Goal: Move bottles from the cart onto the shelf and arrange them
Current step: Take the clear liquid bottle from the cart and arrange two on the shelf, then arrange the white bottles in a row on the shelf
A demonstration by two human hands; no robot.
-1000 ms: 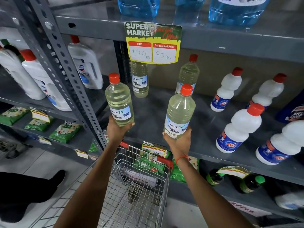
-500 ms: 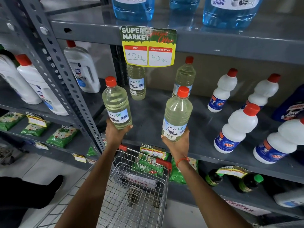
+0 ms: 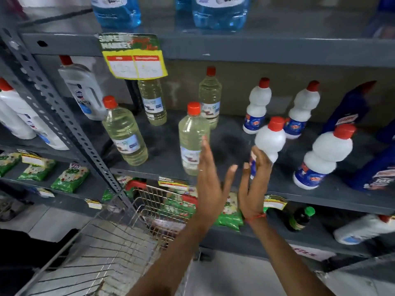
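Two clear bottles of pale yellow liquid with red caps stand at the front of the grey shelf (image 3: 230,144): one on the left (image 3: 126,137), one in the middle (image 3: 191,139). Two more of the same kind (image 3: 152,103) (image 3: 210,97) stand behind them. My left hand (image 3: 211,178) is open and flat, fingers apart, just right of the middle front bottle. My right hand (image 3: 255,182) wraps the lower part of a white bottle (image 3: 270,142) with a red cap and blue label. The wire cart (image 3: 119,242) sits below my arms.
Other white bottles (image 3: 324,159) (image 3: 257,105) (image 3: 303,110) and dark blue bottles (image 3: 350,110) fill the shelf's right side. A yellow price tag (image 3: 134,63) hangs from the shelf above, under blue jugs. A perforated upright (image 3: 64,116) divides the shelving. Green packets lie on lower shelves.
Both clear bottles left my hands and now stand on the shelf's front. My left hand opened and shifted right. My right hand moved right onto a white bottle.
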